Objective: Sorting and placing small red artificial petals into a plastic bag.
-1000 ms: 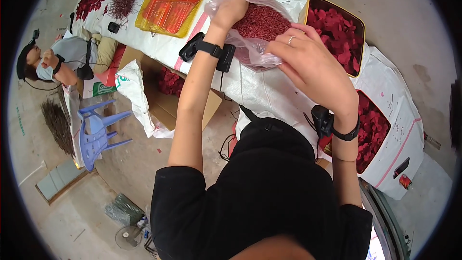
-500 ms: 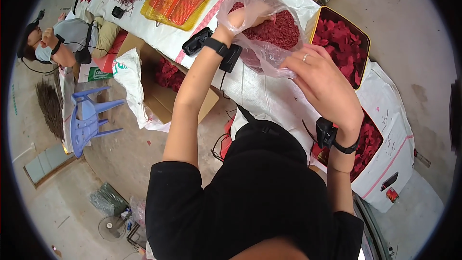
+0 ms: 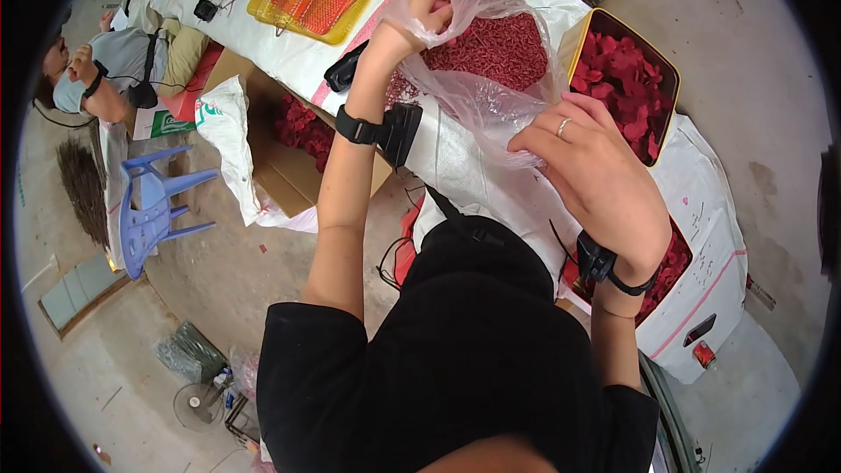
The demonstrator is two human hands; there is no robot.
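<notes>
Hands grip the clear plastic bag (image 3: pixel 491 79) of red bits beside the yellow tray (image 3: pixel 626 79), my left hand (image 3: pixel 427 13) pinching its rim, my right hand (image 3: pixel 587 166) clutching its side, keeping its mouth open.

Bag pulled wider open

Your right hand (image 3: pixel 596 175) has dropped to the bag's (image 3: pixel 491 79) near rim; your left hand (image 3: pixel 427 16) has risen.

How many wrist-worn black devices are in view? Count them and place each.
3. One on the person's left wrist, one on the right wrist, and one on the wrist of the seated co-worker at far left. More may be hidden.
</notes>
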